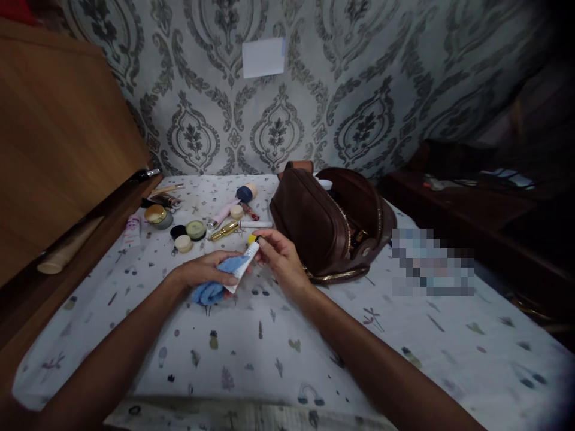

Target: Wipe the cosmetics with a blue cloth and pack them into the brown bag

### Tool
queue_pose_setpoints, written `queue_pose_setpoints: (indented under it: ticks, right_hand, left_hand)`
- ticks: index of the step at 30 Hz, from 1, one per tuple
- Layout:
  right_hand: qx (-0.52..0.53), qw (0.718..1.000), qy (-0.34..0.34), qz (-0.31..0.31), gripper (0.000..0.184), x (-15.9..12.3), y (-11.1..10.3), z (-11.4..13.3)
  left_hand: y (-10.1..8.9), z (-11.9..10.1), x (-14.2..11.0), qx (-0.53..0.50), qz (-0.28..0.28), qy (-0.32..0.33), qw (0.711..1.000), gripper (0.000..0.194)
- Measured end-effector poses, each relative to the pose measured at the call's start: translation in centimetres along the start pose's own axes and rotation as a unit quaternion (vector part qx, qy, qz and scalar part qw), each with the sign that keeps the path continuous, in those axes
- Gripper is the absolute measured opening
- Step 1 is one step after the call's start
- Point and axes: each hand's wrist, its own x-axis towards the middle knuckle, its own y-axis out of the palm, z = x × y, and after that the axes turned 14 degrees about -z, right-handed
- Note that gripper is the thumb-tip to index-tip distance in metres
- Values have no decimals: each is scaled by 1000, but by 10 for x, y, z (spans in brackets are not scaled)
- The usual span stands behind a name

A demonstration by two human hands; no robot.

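My left hand [207, 269] is closed around a white squeeze tube [245, 263] together with a folded blue cloth [210, 292]. The tube slants up to the right. At its upper end the fingertips of my right hand [281, 254] pinch the dark cap; a small yellow patch [252, 239] shows beside them. Close to my right hand stands a brown toiletry bag [309, 221], its zipped top hanging open with a white item [324, 184] inside. Beyond my left hand lie a gold tube [224, 231] and an open jar with pale green contents [196, 230].
More cosmetics are spread at the back left, among them a gold-lidded jar [157, 216], a cream-coloured pot [183, 243] and a dark-blue-capped jar [245, 193]. A wooden panel [67, 108] borders the left side. A blurred-out item [431, 263] lies right of the bag on the patterned sheet [251, 353].
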Motion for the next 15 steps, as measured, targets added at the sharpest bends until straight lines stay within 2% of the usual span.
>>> queue_pose_setpoints:
  ticks: [5,7,12,15]
  right_hand:
    - [4,1000,21,7,36,-1,1,-2]
    - [3,1000,26,17,37,-1,1,-3]
    - [-1,999,27,27,33,0,2,-6]
    - [-2,998,31,52,29,-1,2,-8]
  left_hand:
    - [1,11,9,3,-47,13,999,39]
    - [0,13,13,17,-76,54,995,39]
    - [-4,13,25,57,-228,159,959,31]
    - [-3,13,30,36,-248,191,949,20]
